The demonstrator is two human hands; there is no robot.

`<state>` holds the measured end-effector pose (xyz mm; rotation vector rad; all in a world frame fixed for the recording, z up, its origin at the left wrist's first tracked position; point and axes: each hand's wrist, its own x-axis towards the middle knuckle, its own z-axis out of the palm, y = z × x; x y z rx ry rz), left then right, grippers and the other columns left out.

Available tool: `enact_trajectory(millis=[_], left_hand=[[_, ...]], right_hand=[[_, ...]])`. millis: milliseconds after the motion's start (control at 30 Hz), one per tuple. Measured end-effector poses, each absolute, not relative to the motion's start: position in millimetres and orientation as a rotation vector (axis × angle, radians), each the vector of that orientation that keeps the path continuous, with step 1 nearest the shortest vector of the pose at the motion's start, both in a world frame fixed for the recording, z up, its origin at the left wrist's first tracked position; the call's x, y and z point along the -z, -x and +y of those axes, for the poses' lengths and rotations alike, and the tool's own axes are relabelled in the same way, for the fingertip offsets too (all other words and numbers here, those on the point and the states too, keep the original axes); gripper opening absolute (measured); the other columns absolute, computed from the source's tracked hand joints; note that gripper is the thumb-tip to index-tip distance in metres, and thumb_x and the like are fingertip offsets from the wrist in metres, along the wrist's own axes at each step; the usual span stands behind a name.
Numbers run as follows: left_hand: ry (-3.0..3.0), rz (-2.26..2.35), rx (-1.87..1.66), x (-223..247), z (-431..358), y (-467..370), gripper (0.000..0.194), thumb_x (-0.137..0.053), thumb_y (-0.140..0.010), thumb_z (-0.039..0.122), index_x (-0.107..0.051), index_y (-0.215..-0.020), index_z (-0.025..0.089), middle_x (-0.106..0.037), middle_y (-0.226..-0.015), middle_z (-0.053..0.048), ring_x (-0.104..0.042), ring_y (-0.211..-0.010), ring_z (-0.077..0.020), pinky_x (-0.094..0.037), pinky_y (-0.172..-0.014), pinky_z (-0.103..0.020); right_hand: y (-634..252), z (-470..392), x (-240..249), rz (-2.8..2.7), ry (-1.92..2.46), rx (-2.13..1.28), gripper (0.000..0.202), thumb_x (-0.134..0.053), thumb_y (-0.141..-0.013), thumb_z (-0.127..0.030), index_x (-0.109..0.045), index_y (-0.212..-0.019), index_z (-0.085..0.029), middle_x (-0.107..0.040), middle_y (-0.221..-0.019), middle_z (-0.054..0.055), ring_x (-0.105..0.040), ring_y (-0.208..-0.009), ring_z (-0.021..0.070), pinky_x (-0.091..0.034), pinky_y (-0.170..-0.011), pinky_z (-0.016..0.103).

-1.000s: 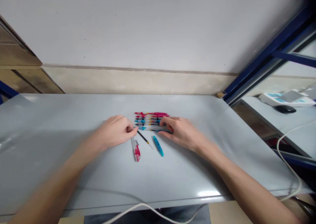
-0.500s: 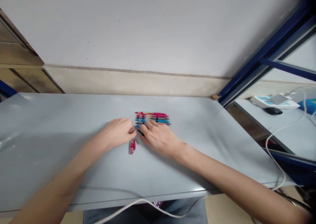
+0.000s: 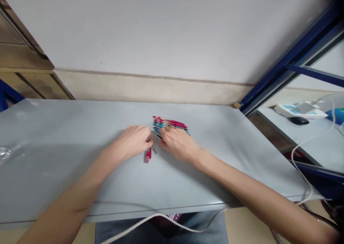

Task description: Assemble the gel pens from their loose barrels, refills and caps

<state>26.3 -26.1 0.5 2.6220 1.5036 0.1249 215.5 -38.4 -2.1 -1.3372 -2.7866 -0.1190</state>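
Several pens (image 3: 176,122), pink-red, blue and dark, lie side by side on the grey table. My right hand (image 3: 177,141) is closed at their near side and hides part of them. From its fingers a thin dark rod, like a pen refill (image 3: 159,136), points toward my left hand (image 3: 135,140). The left hand is closed in a pinch near the rod's far end; what its fingertips hold is hidden. Just below the left fingers lie a red-and-clear pen piece (image 3: 148,156) and a small grey piece (image 3: 154,150), too small to make out.
A white cable (image 3: 150,219) crosses in front of the table's near edge. Clear crumpled plastic (image 3: 4,154) lies at the far left. On a side table at right are a black mouse (image 3: 299,120) and a white device (image 3: 287,110). A blue frame (image 3: 290,57) stands between.
My right hand's fingers, spread over the pens before, have drawn in around the dark rod. The pens have tilted slightly out of line. The view has shifted a little.
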Motion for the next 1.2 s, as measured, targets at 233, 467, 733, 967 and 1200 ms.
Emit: enact_trajectory(millis=[233, 467, 733, 967, 1200], left_hand=[[-2.688, 1.536, -0.169, 3, -24, -25, 0.037, -0.055, -0.085, 0.027, -0.039, -0.052, 0.021, -0.050, -0.046, 0.001, -0.039, -0.040, -0.0130, -0.018, -0.048, -0.030], [-2.748, 1.583, -0.157, 4, -22, -25, 0.023, -0.056, -0.085, 0.025, -0.046, -0.064, 0.022, -0.057, -0.054, 0.001, -0.048, -0.045, -0.0149, -0.016, -0.052, -0.030], [-2.627, 1.531, -0.184, -2, -23, -30, 0.028, -0.052, -0.090, 0.028, -0.042, -0.065, 0.023, -0.047, -0.037, 0.007, -0.044, -0.039, -0.0150, -0.021, -0.052, -0.030], [-2.663, 1.496, -0.406, -3, -25, -31, 0.021, -0.055, -0.089, 0.023, -0.051, -0.069, 0.021, -0.055, -0.045, 0.005, -0.052, -0.045, -0.0133, -0.030, -0.053, -0.027], [-2.682, 1.216, -0.879, 9, -28, -33, 0.013, -0.058, -0.095, 0.025, -0.065, -0.087, 0.018, -0.071, -0.072, -0.001, -0.065, -0.061, -0.0130, -0.047, -0.062, -0.024]], right_hand=[[-237, -30, -8, -2.318, 1.306, -0.564, 0.015, -0.054, -0.084, -0.013, -0.046, -0.074, -0.020, -0.052, -0.066, -0.003, -0.038, -0.057, 0.0106, -0.029, -0.055, 0.026], [-253, -34, 3, -1.729, 1.124, -1.253, 0.005, -0.062, -0.079, -0.019, -0.057, -0.082, -0.019, -0.051, -0.068, -0.004, -0.043, -0.057, 0.0088, -0.036, -0.053, 0.023], [-253, -29, 5, -1.624, 1.060, -1.276, 0.013, -0.067, -0.082, -0.024, -0.070, -0.093, -0.016, -0.055, -0.070, -0.003, -0.043, -0.059, 0.0095, -0.037, -0.054, 0.023], [-255, -28, 6, -1.501, 0.998, -1.363, 0.034, -0.068, -0.088, -0.035, -0.070, -0.117, -0.016, -0.062, -0.079, 0.000, -0.053, -0.067, 0.0121, -0.043, -0.062, 0.026], [-251, -30, 6, -1.299, 0.942, -1.420, 0.021, -0.073, -0.085, -0.035, -0.061, -0.091, -0.019, -0.069, -0.080, 0.002, -0.062, -0.067, 0.0127, -0.051, -0.064, 0.027]])
